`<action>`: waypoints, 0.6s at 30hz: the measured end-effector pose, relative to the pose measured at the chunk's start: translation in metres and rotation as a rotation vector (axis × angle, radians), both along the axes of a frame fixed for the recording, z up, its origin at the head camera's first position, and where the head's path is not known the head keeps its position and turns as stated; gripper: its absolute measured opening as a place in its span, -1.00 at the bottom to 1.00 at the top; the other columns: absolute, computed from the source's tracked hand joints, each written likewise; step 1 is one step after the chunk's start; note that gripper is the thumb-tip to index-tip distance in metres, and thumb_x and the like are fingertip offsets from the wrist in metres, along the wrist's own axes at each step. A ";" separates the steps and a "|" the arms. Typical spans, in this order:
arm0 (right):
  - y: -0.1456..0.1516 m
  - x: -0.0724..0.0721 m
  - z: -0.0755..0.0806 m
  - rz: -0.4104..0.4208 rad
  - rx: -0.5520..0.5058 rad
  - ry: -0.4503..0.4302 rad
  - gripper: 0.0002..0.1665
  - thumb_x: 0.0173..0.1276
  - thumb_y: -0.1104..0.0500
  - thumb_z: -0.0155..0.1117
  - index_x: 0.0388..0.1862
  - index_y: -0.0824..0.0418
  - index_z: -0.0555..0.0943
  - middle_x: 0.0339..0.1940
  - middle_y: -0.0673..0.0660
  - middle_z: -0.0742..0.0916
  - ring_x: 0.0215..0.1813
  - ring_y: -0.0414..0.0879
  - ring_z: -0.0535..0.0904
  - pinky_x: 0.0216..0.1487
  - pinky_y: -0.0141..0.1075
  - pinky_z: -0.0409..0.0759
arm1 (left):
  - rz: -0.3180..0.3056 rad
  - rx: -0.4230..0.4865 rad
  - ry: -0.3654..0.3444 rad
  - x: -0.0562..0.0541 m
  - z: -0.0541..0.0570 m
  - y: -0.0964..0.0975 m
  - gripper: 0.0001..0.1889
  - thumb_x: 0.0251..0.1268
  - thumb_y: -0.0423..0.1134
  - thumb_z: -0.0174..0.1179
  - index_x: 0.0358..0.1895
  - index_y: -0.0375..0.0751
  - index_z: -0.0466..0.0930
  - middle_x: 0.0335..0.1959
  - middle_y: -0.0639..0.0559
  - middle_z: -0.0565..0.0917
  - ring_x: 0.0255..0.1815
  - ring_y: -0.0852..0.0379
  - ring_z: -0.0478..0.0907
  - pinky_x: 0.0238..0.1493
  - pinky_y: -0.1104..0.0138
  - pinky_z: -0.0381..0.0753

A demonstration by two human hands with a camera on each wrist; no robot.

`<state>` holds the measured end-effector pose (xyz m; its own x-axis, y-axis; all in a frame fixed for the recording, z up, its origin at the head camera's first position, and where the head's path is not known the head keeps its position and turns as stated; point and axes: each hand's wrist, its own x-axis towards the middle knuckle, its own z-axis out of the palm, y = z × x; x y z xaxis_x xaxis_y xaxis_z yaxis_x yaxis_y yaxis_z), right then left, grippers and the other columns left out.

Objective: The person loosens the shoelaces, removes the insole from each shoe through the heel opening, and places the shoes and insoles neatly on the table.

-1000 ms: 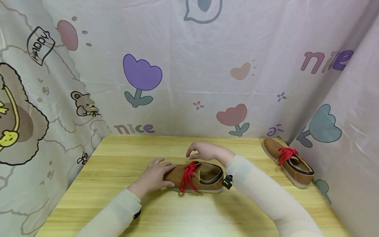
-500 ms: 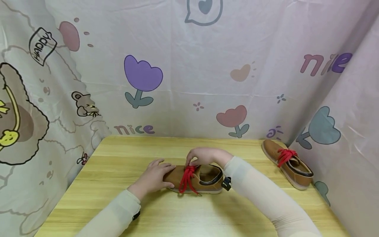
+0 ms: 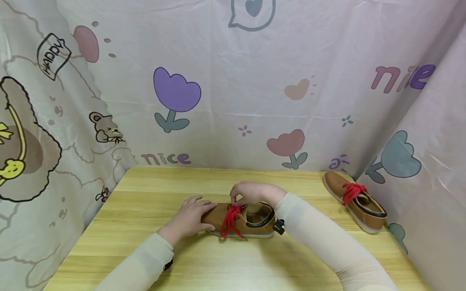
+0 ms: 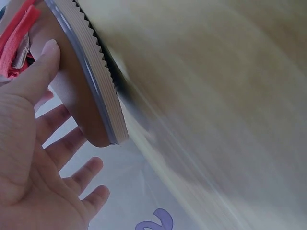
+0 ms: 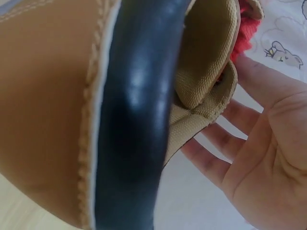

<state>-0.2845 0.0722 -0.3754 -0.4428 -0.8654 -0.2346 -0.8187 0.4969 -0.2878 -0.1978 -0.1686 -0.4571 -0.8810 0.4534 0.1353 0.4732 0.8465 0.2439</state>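
A brown shoe (image 3: 216,215) with red laces (image 3: 229,221) lies on the wooden table, toe to the left. My left hand (image 3: 187,218) holds its toe, the thumb on the near side and spread fingers on the far side. In the left wrist view the thumb presses the brown leather (image 4: 72,91) above the ribbed sole. Over the top of the shoe, my right hand (image 3: 253,192) pinches the red laces at the knot, fingertips partly hidden. The right wrist view has the dark padded collar (image 5: 136,100) large in front, with that hand beyond it.
A second brown shoe (image 3: 368,209) with tied red laces rests at the table's right edge. A printed curtain (image 3: 233,101) stands behind the table (image 3: 153,182) and along both sides.
My right hand has come down from above the shoe, and its fingertips are now at the red laces. The left hand has stayed at the toe.
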 end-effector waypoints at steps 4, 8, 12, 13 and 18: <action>-0.001 0.001 0.001 -0.019 -0.015 0.047 -0.84 0.49 0.19 0.24 -0.34 0.05 0.67 -0.17 -0.07 0.67 -0.01 -0.03 0.57 0.12 -0.25 0.49 | -0.010 0.001 0.004 0.001 0.001 0.000 -0.24 0.09 0.19 0.43 0.36 -0.05 0.54 0.30 -0.06 0.57 0.43 -0.32 0.26 0.45 -0.17 0.11; 0.003 -0.001 0.004 -0.037 -0.071 0.082 -0.87 0.49 0.22 0.23 -0.30 0.15 0.66 -0.16 0.00 0.66 -0.01 0.01 0.58 0.11 -0.21 0.52 | -0.013 -0.003 0.004 0.001 0.001 0.000 -0.24 0.08 0.19 0.43 0.36 -0.05 0.54 0.30 -0.07 0.56 0.43 -0.32 0.26 0.44 -0.19 0.12; 0.008 -0.006 0.009 -0.053 -0.138 0.110 -0.86 0.50 0.22 0.22 -0.28 0.21 0.65 -0.21 0.01 0.65 -0.06 -0.02 0.58 0.08 -0.19 0.52 | -0.006 -0.003 -0.003 0.001 0.000 0.000 -0.22 0.06 0.20 0.44 0.36 -0.05 0.54 0.30 -0.06 0.56 0.43 -0.32 0.26 0.45 -0.18 0.12; 0.010 -0.007 0.010 -0.058 -0.156 0.127 -0.86 0.50 0.22 0.22 -0.29 0.21 0.64 -0.24 0.01 0.65 -0.09 -0.03 0.57 0.08 -0.17 0.50 | -0.005 -0.005 -0.003 0.001 0.000 0.000 -0.22 0.06 0.21 0.44 0.36 -0.05 0.54 0.30 -0.06 0.56 0.43 -0.31 0.26 0.45 -0.17 0.11; 0.018 -0.013 0.015 -0.162 -0.213 0.231 -0.90 0.48 0.23 0.24 -0.29 0.19 0.63 -0.29 0.02 0.65 -0.12 -0.02 0.58 0.07 -0.13 0.50 | -0.003 -0.008 -0.001 0.002 0.000 0.000 -0.22 0.07 0.21 0.43 0.37 -0.04 0.53 0.31 -0.07 0.56 0.43 -0.30 0.26 0.44 -0.17 0.12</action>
<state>-0.2974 0.0905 -0.3601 -0.5985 -0.7984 0.0659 -0.7898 0.5742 -0.2155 -0.1962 -0.1686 -0.4570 -0.8797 0.4573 0.1306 0.4756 0.8470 0.2376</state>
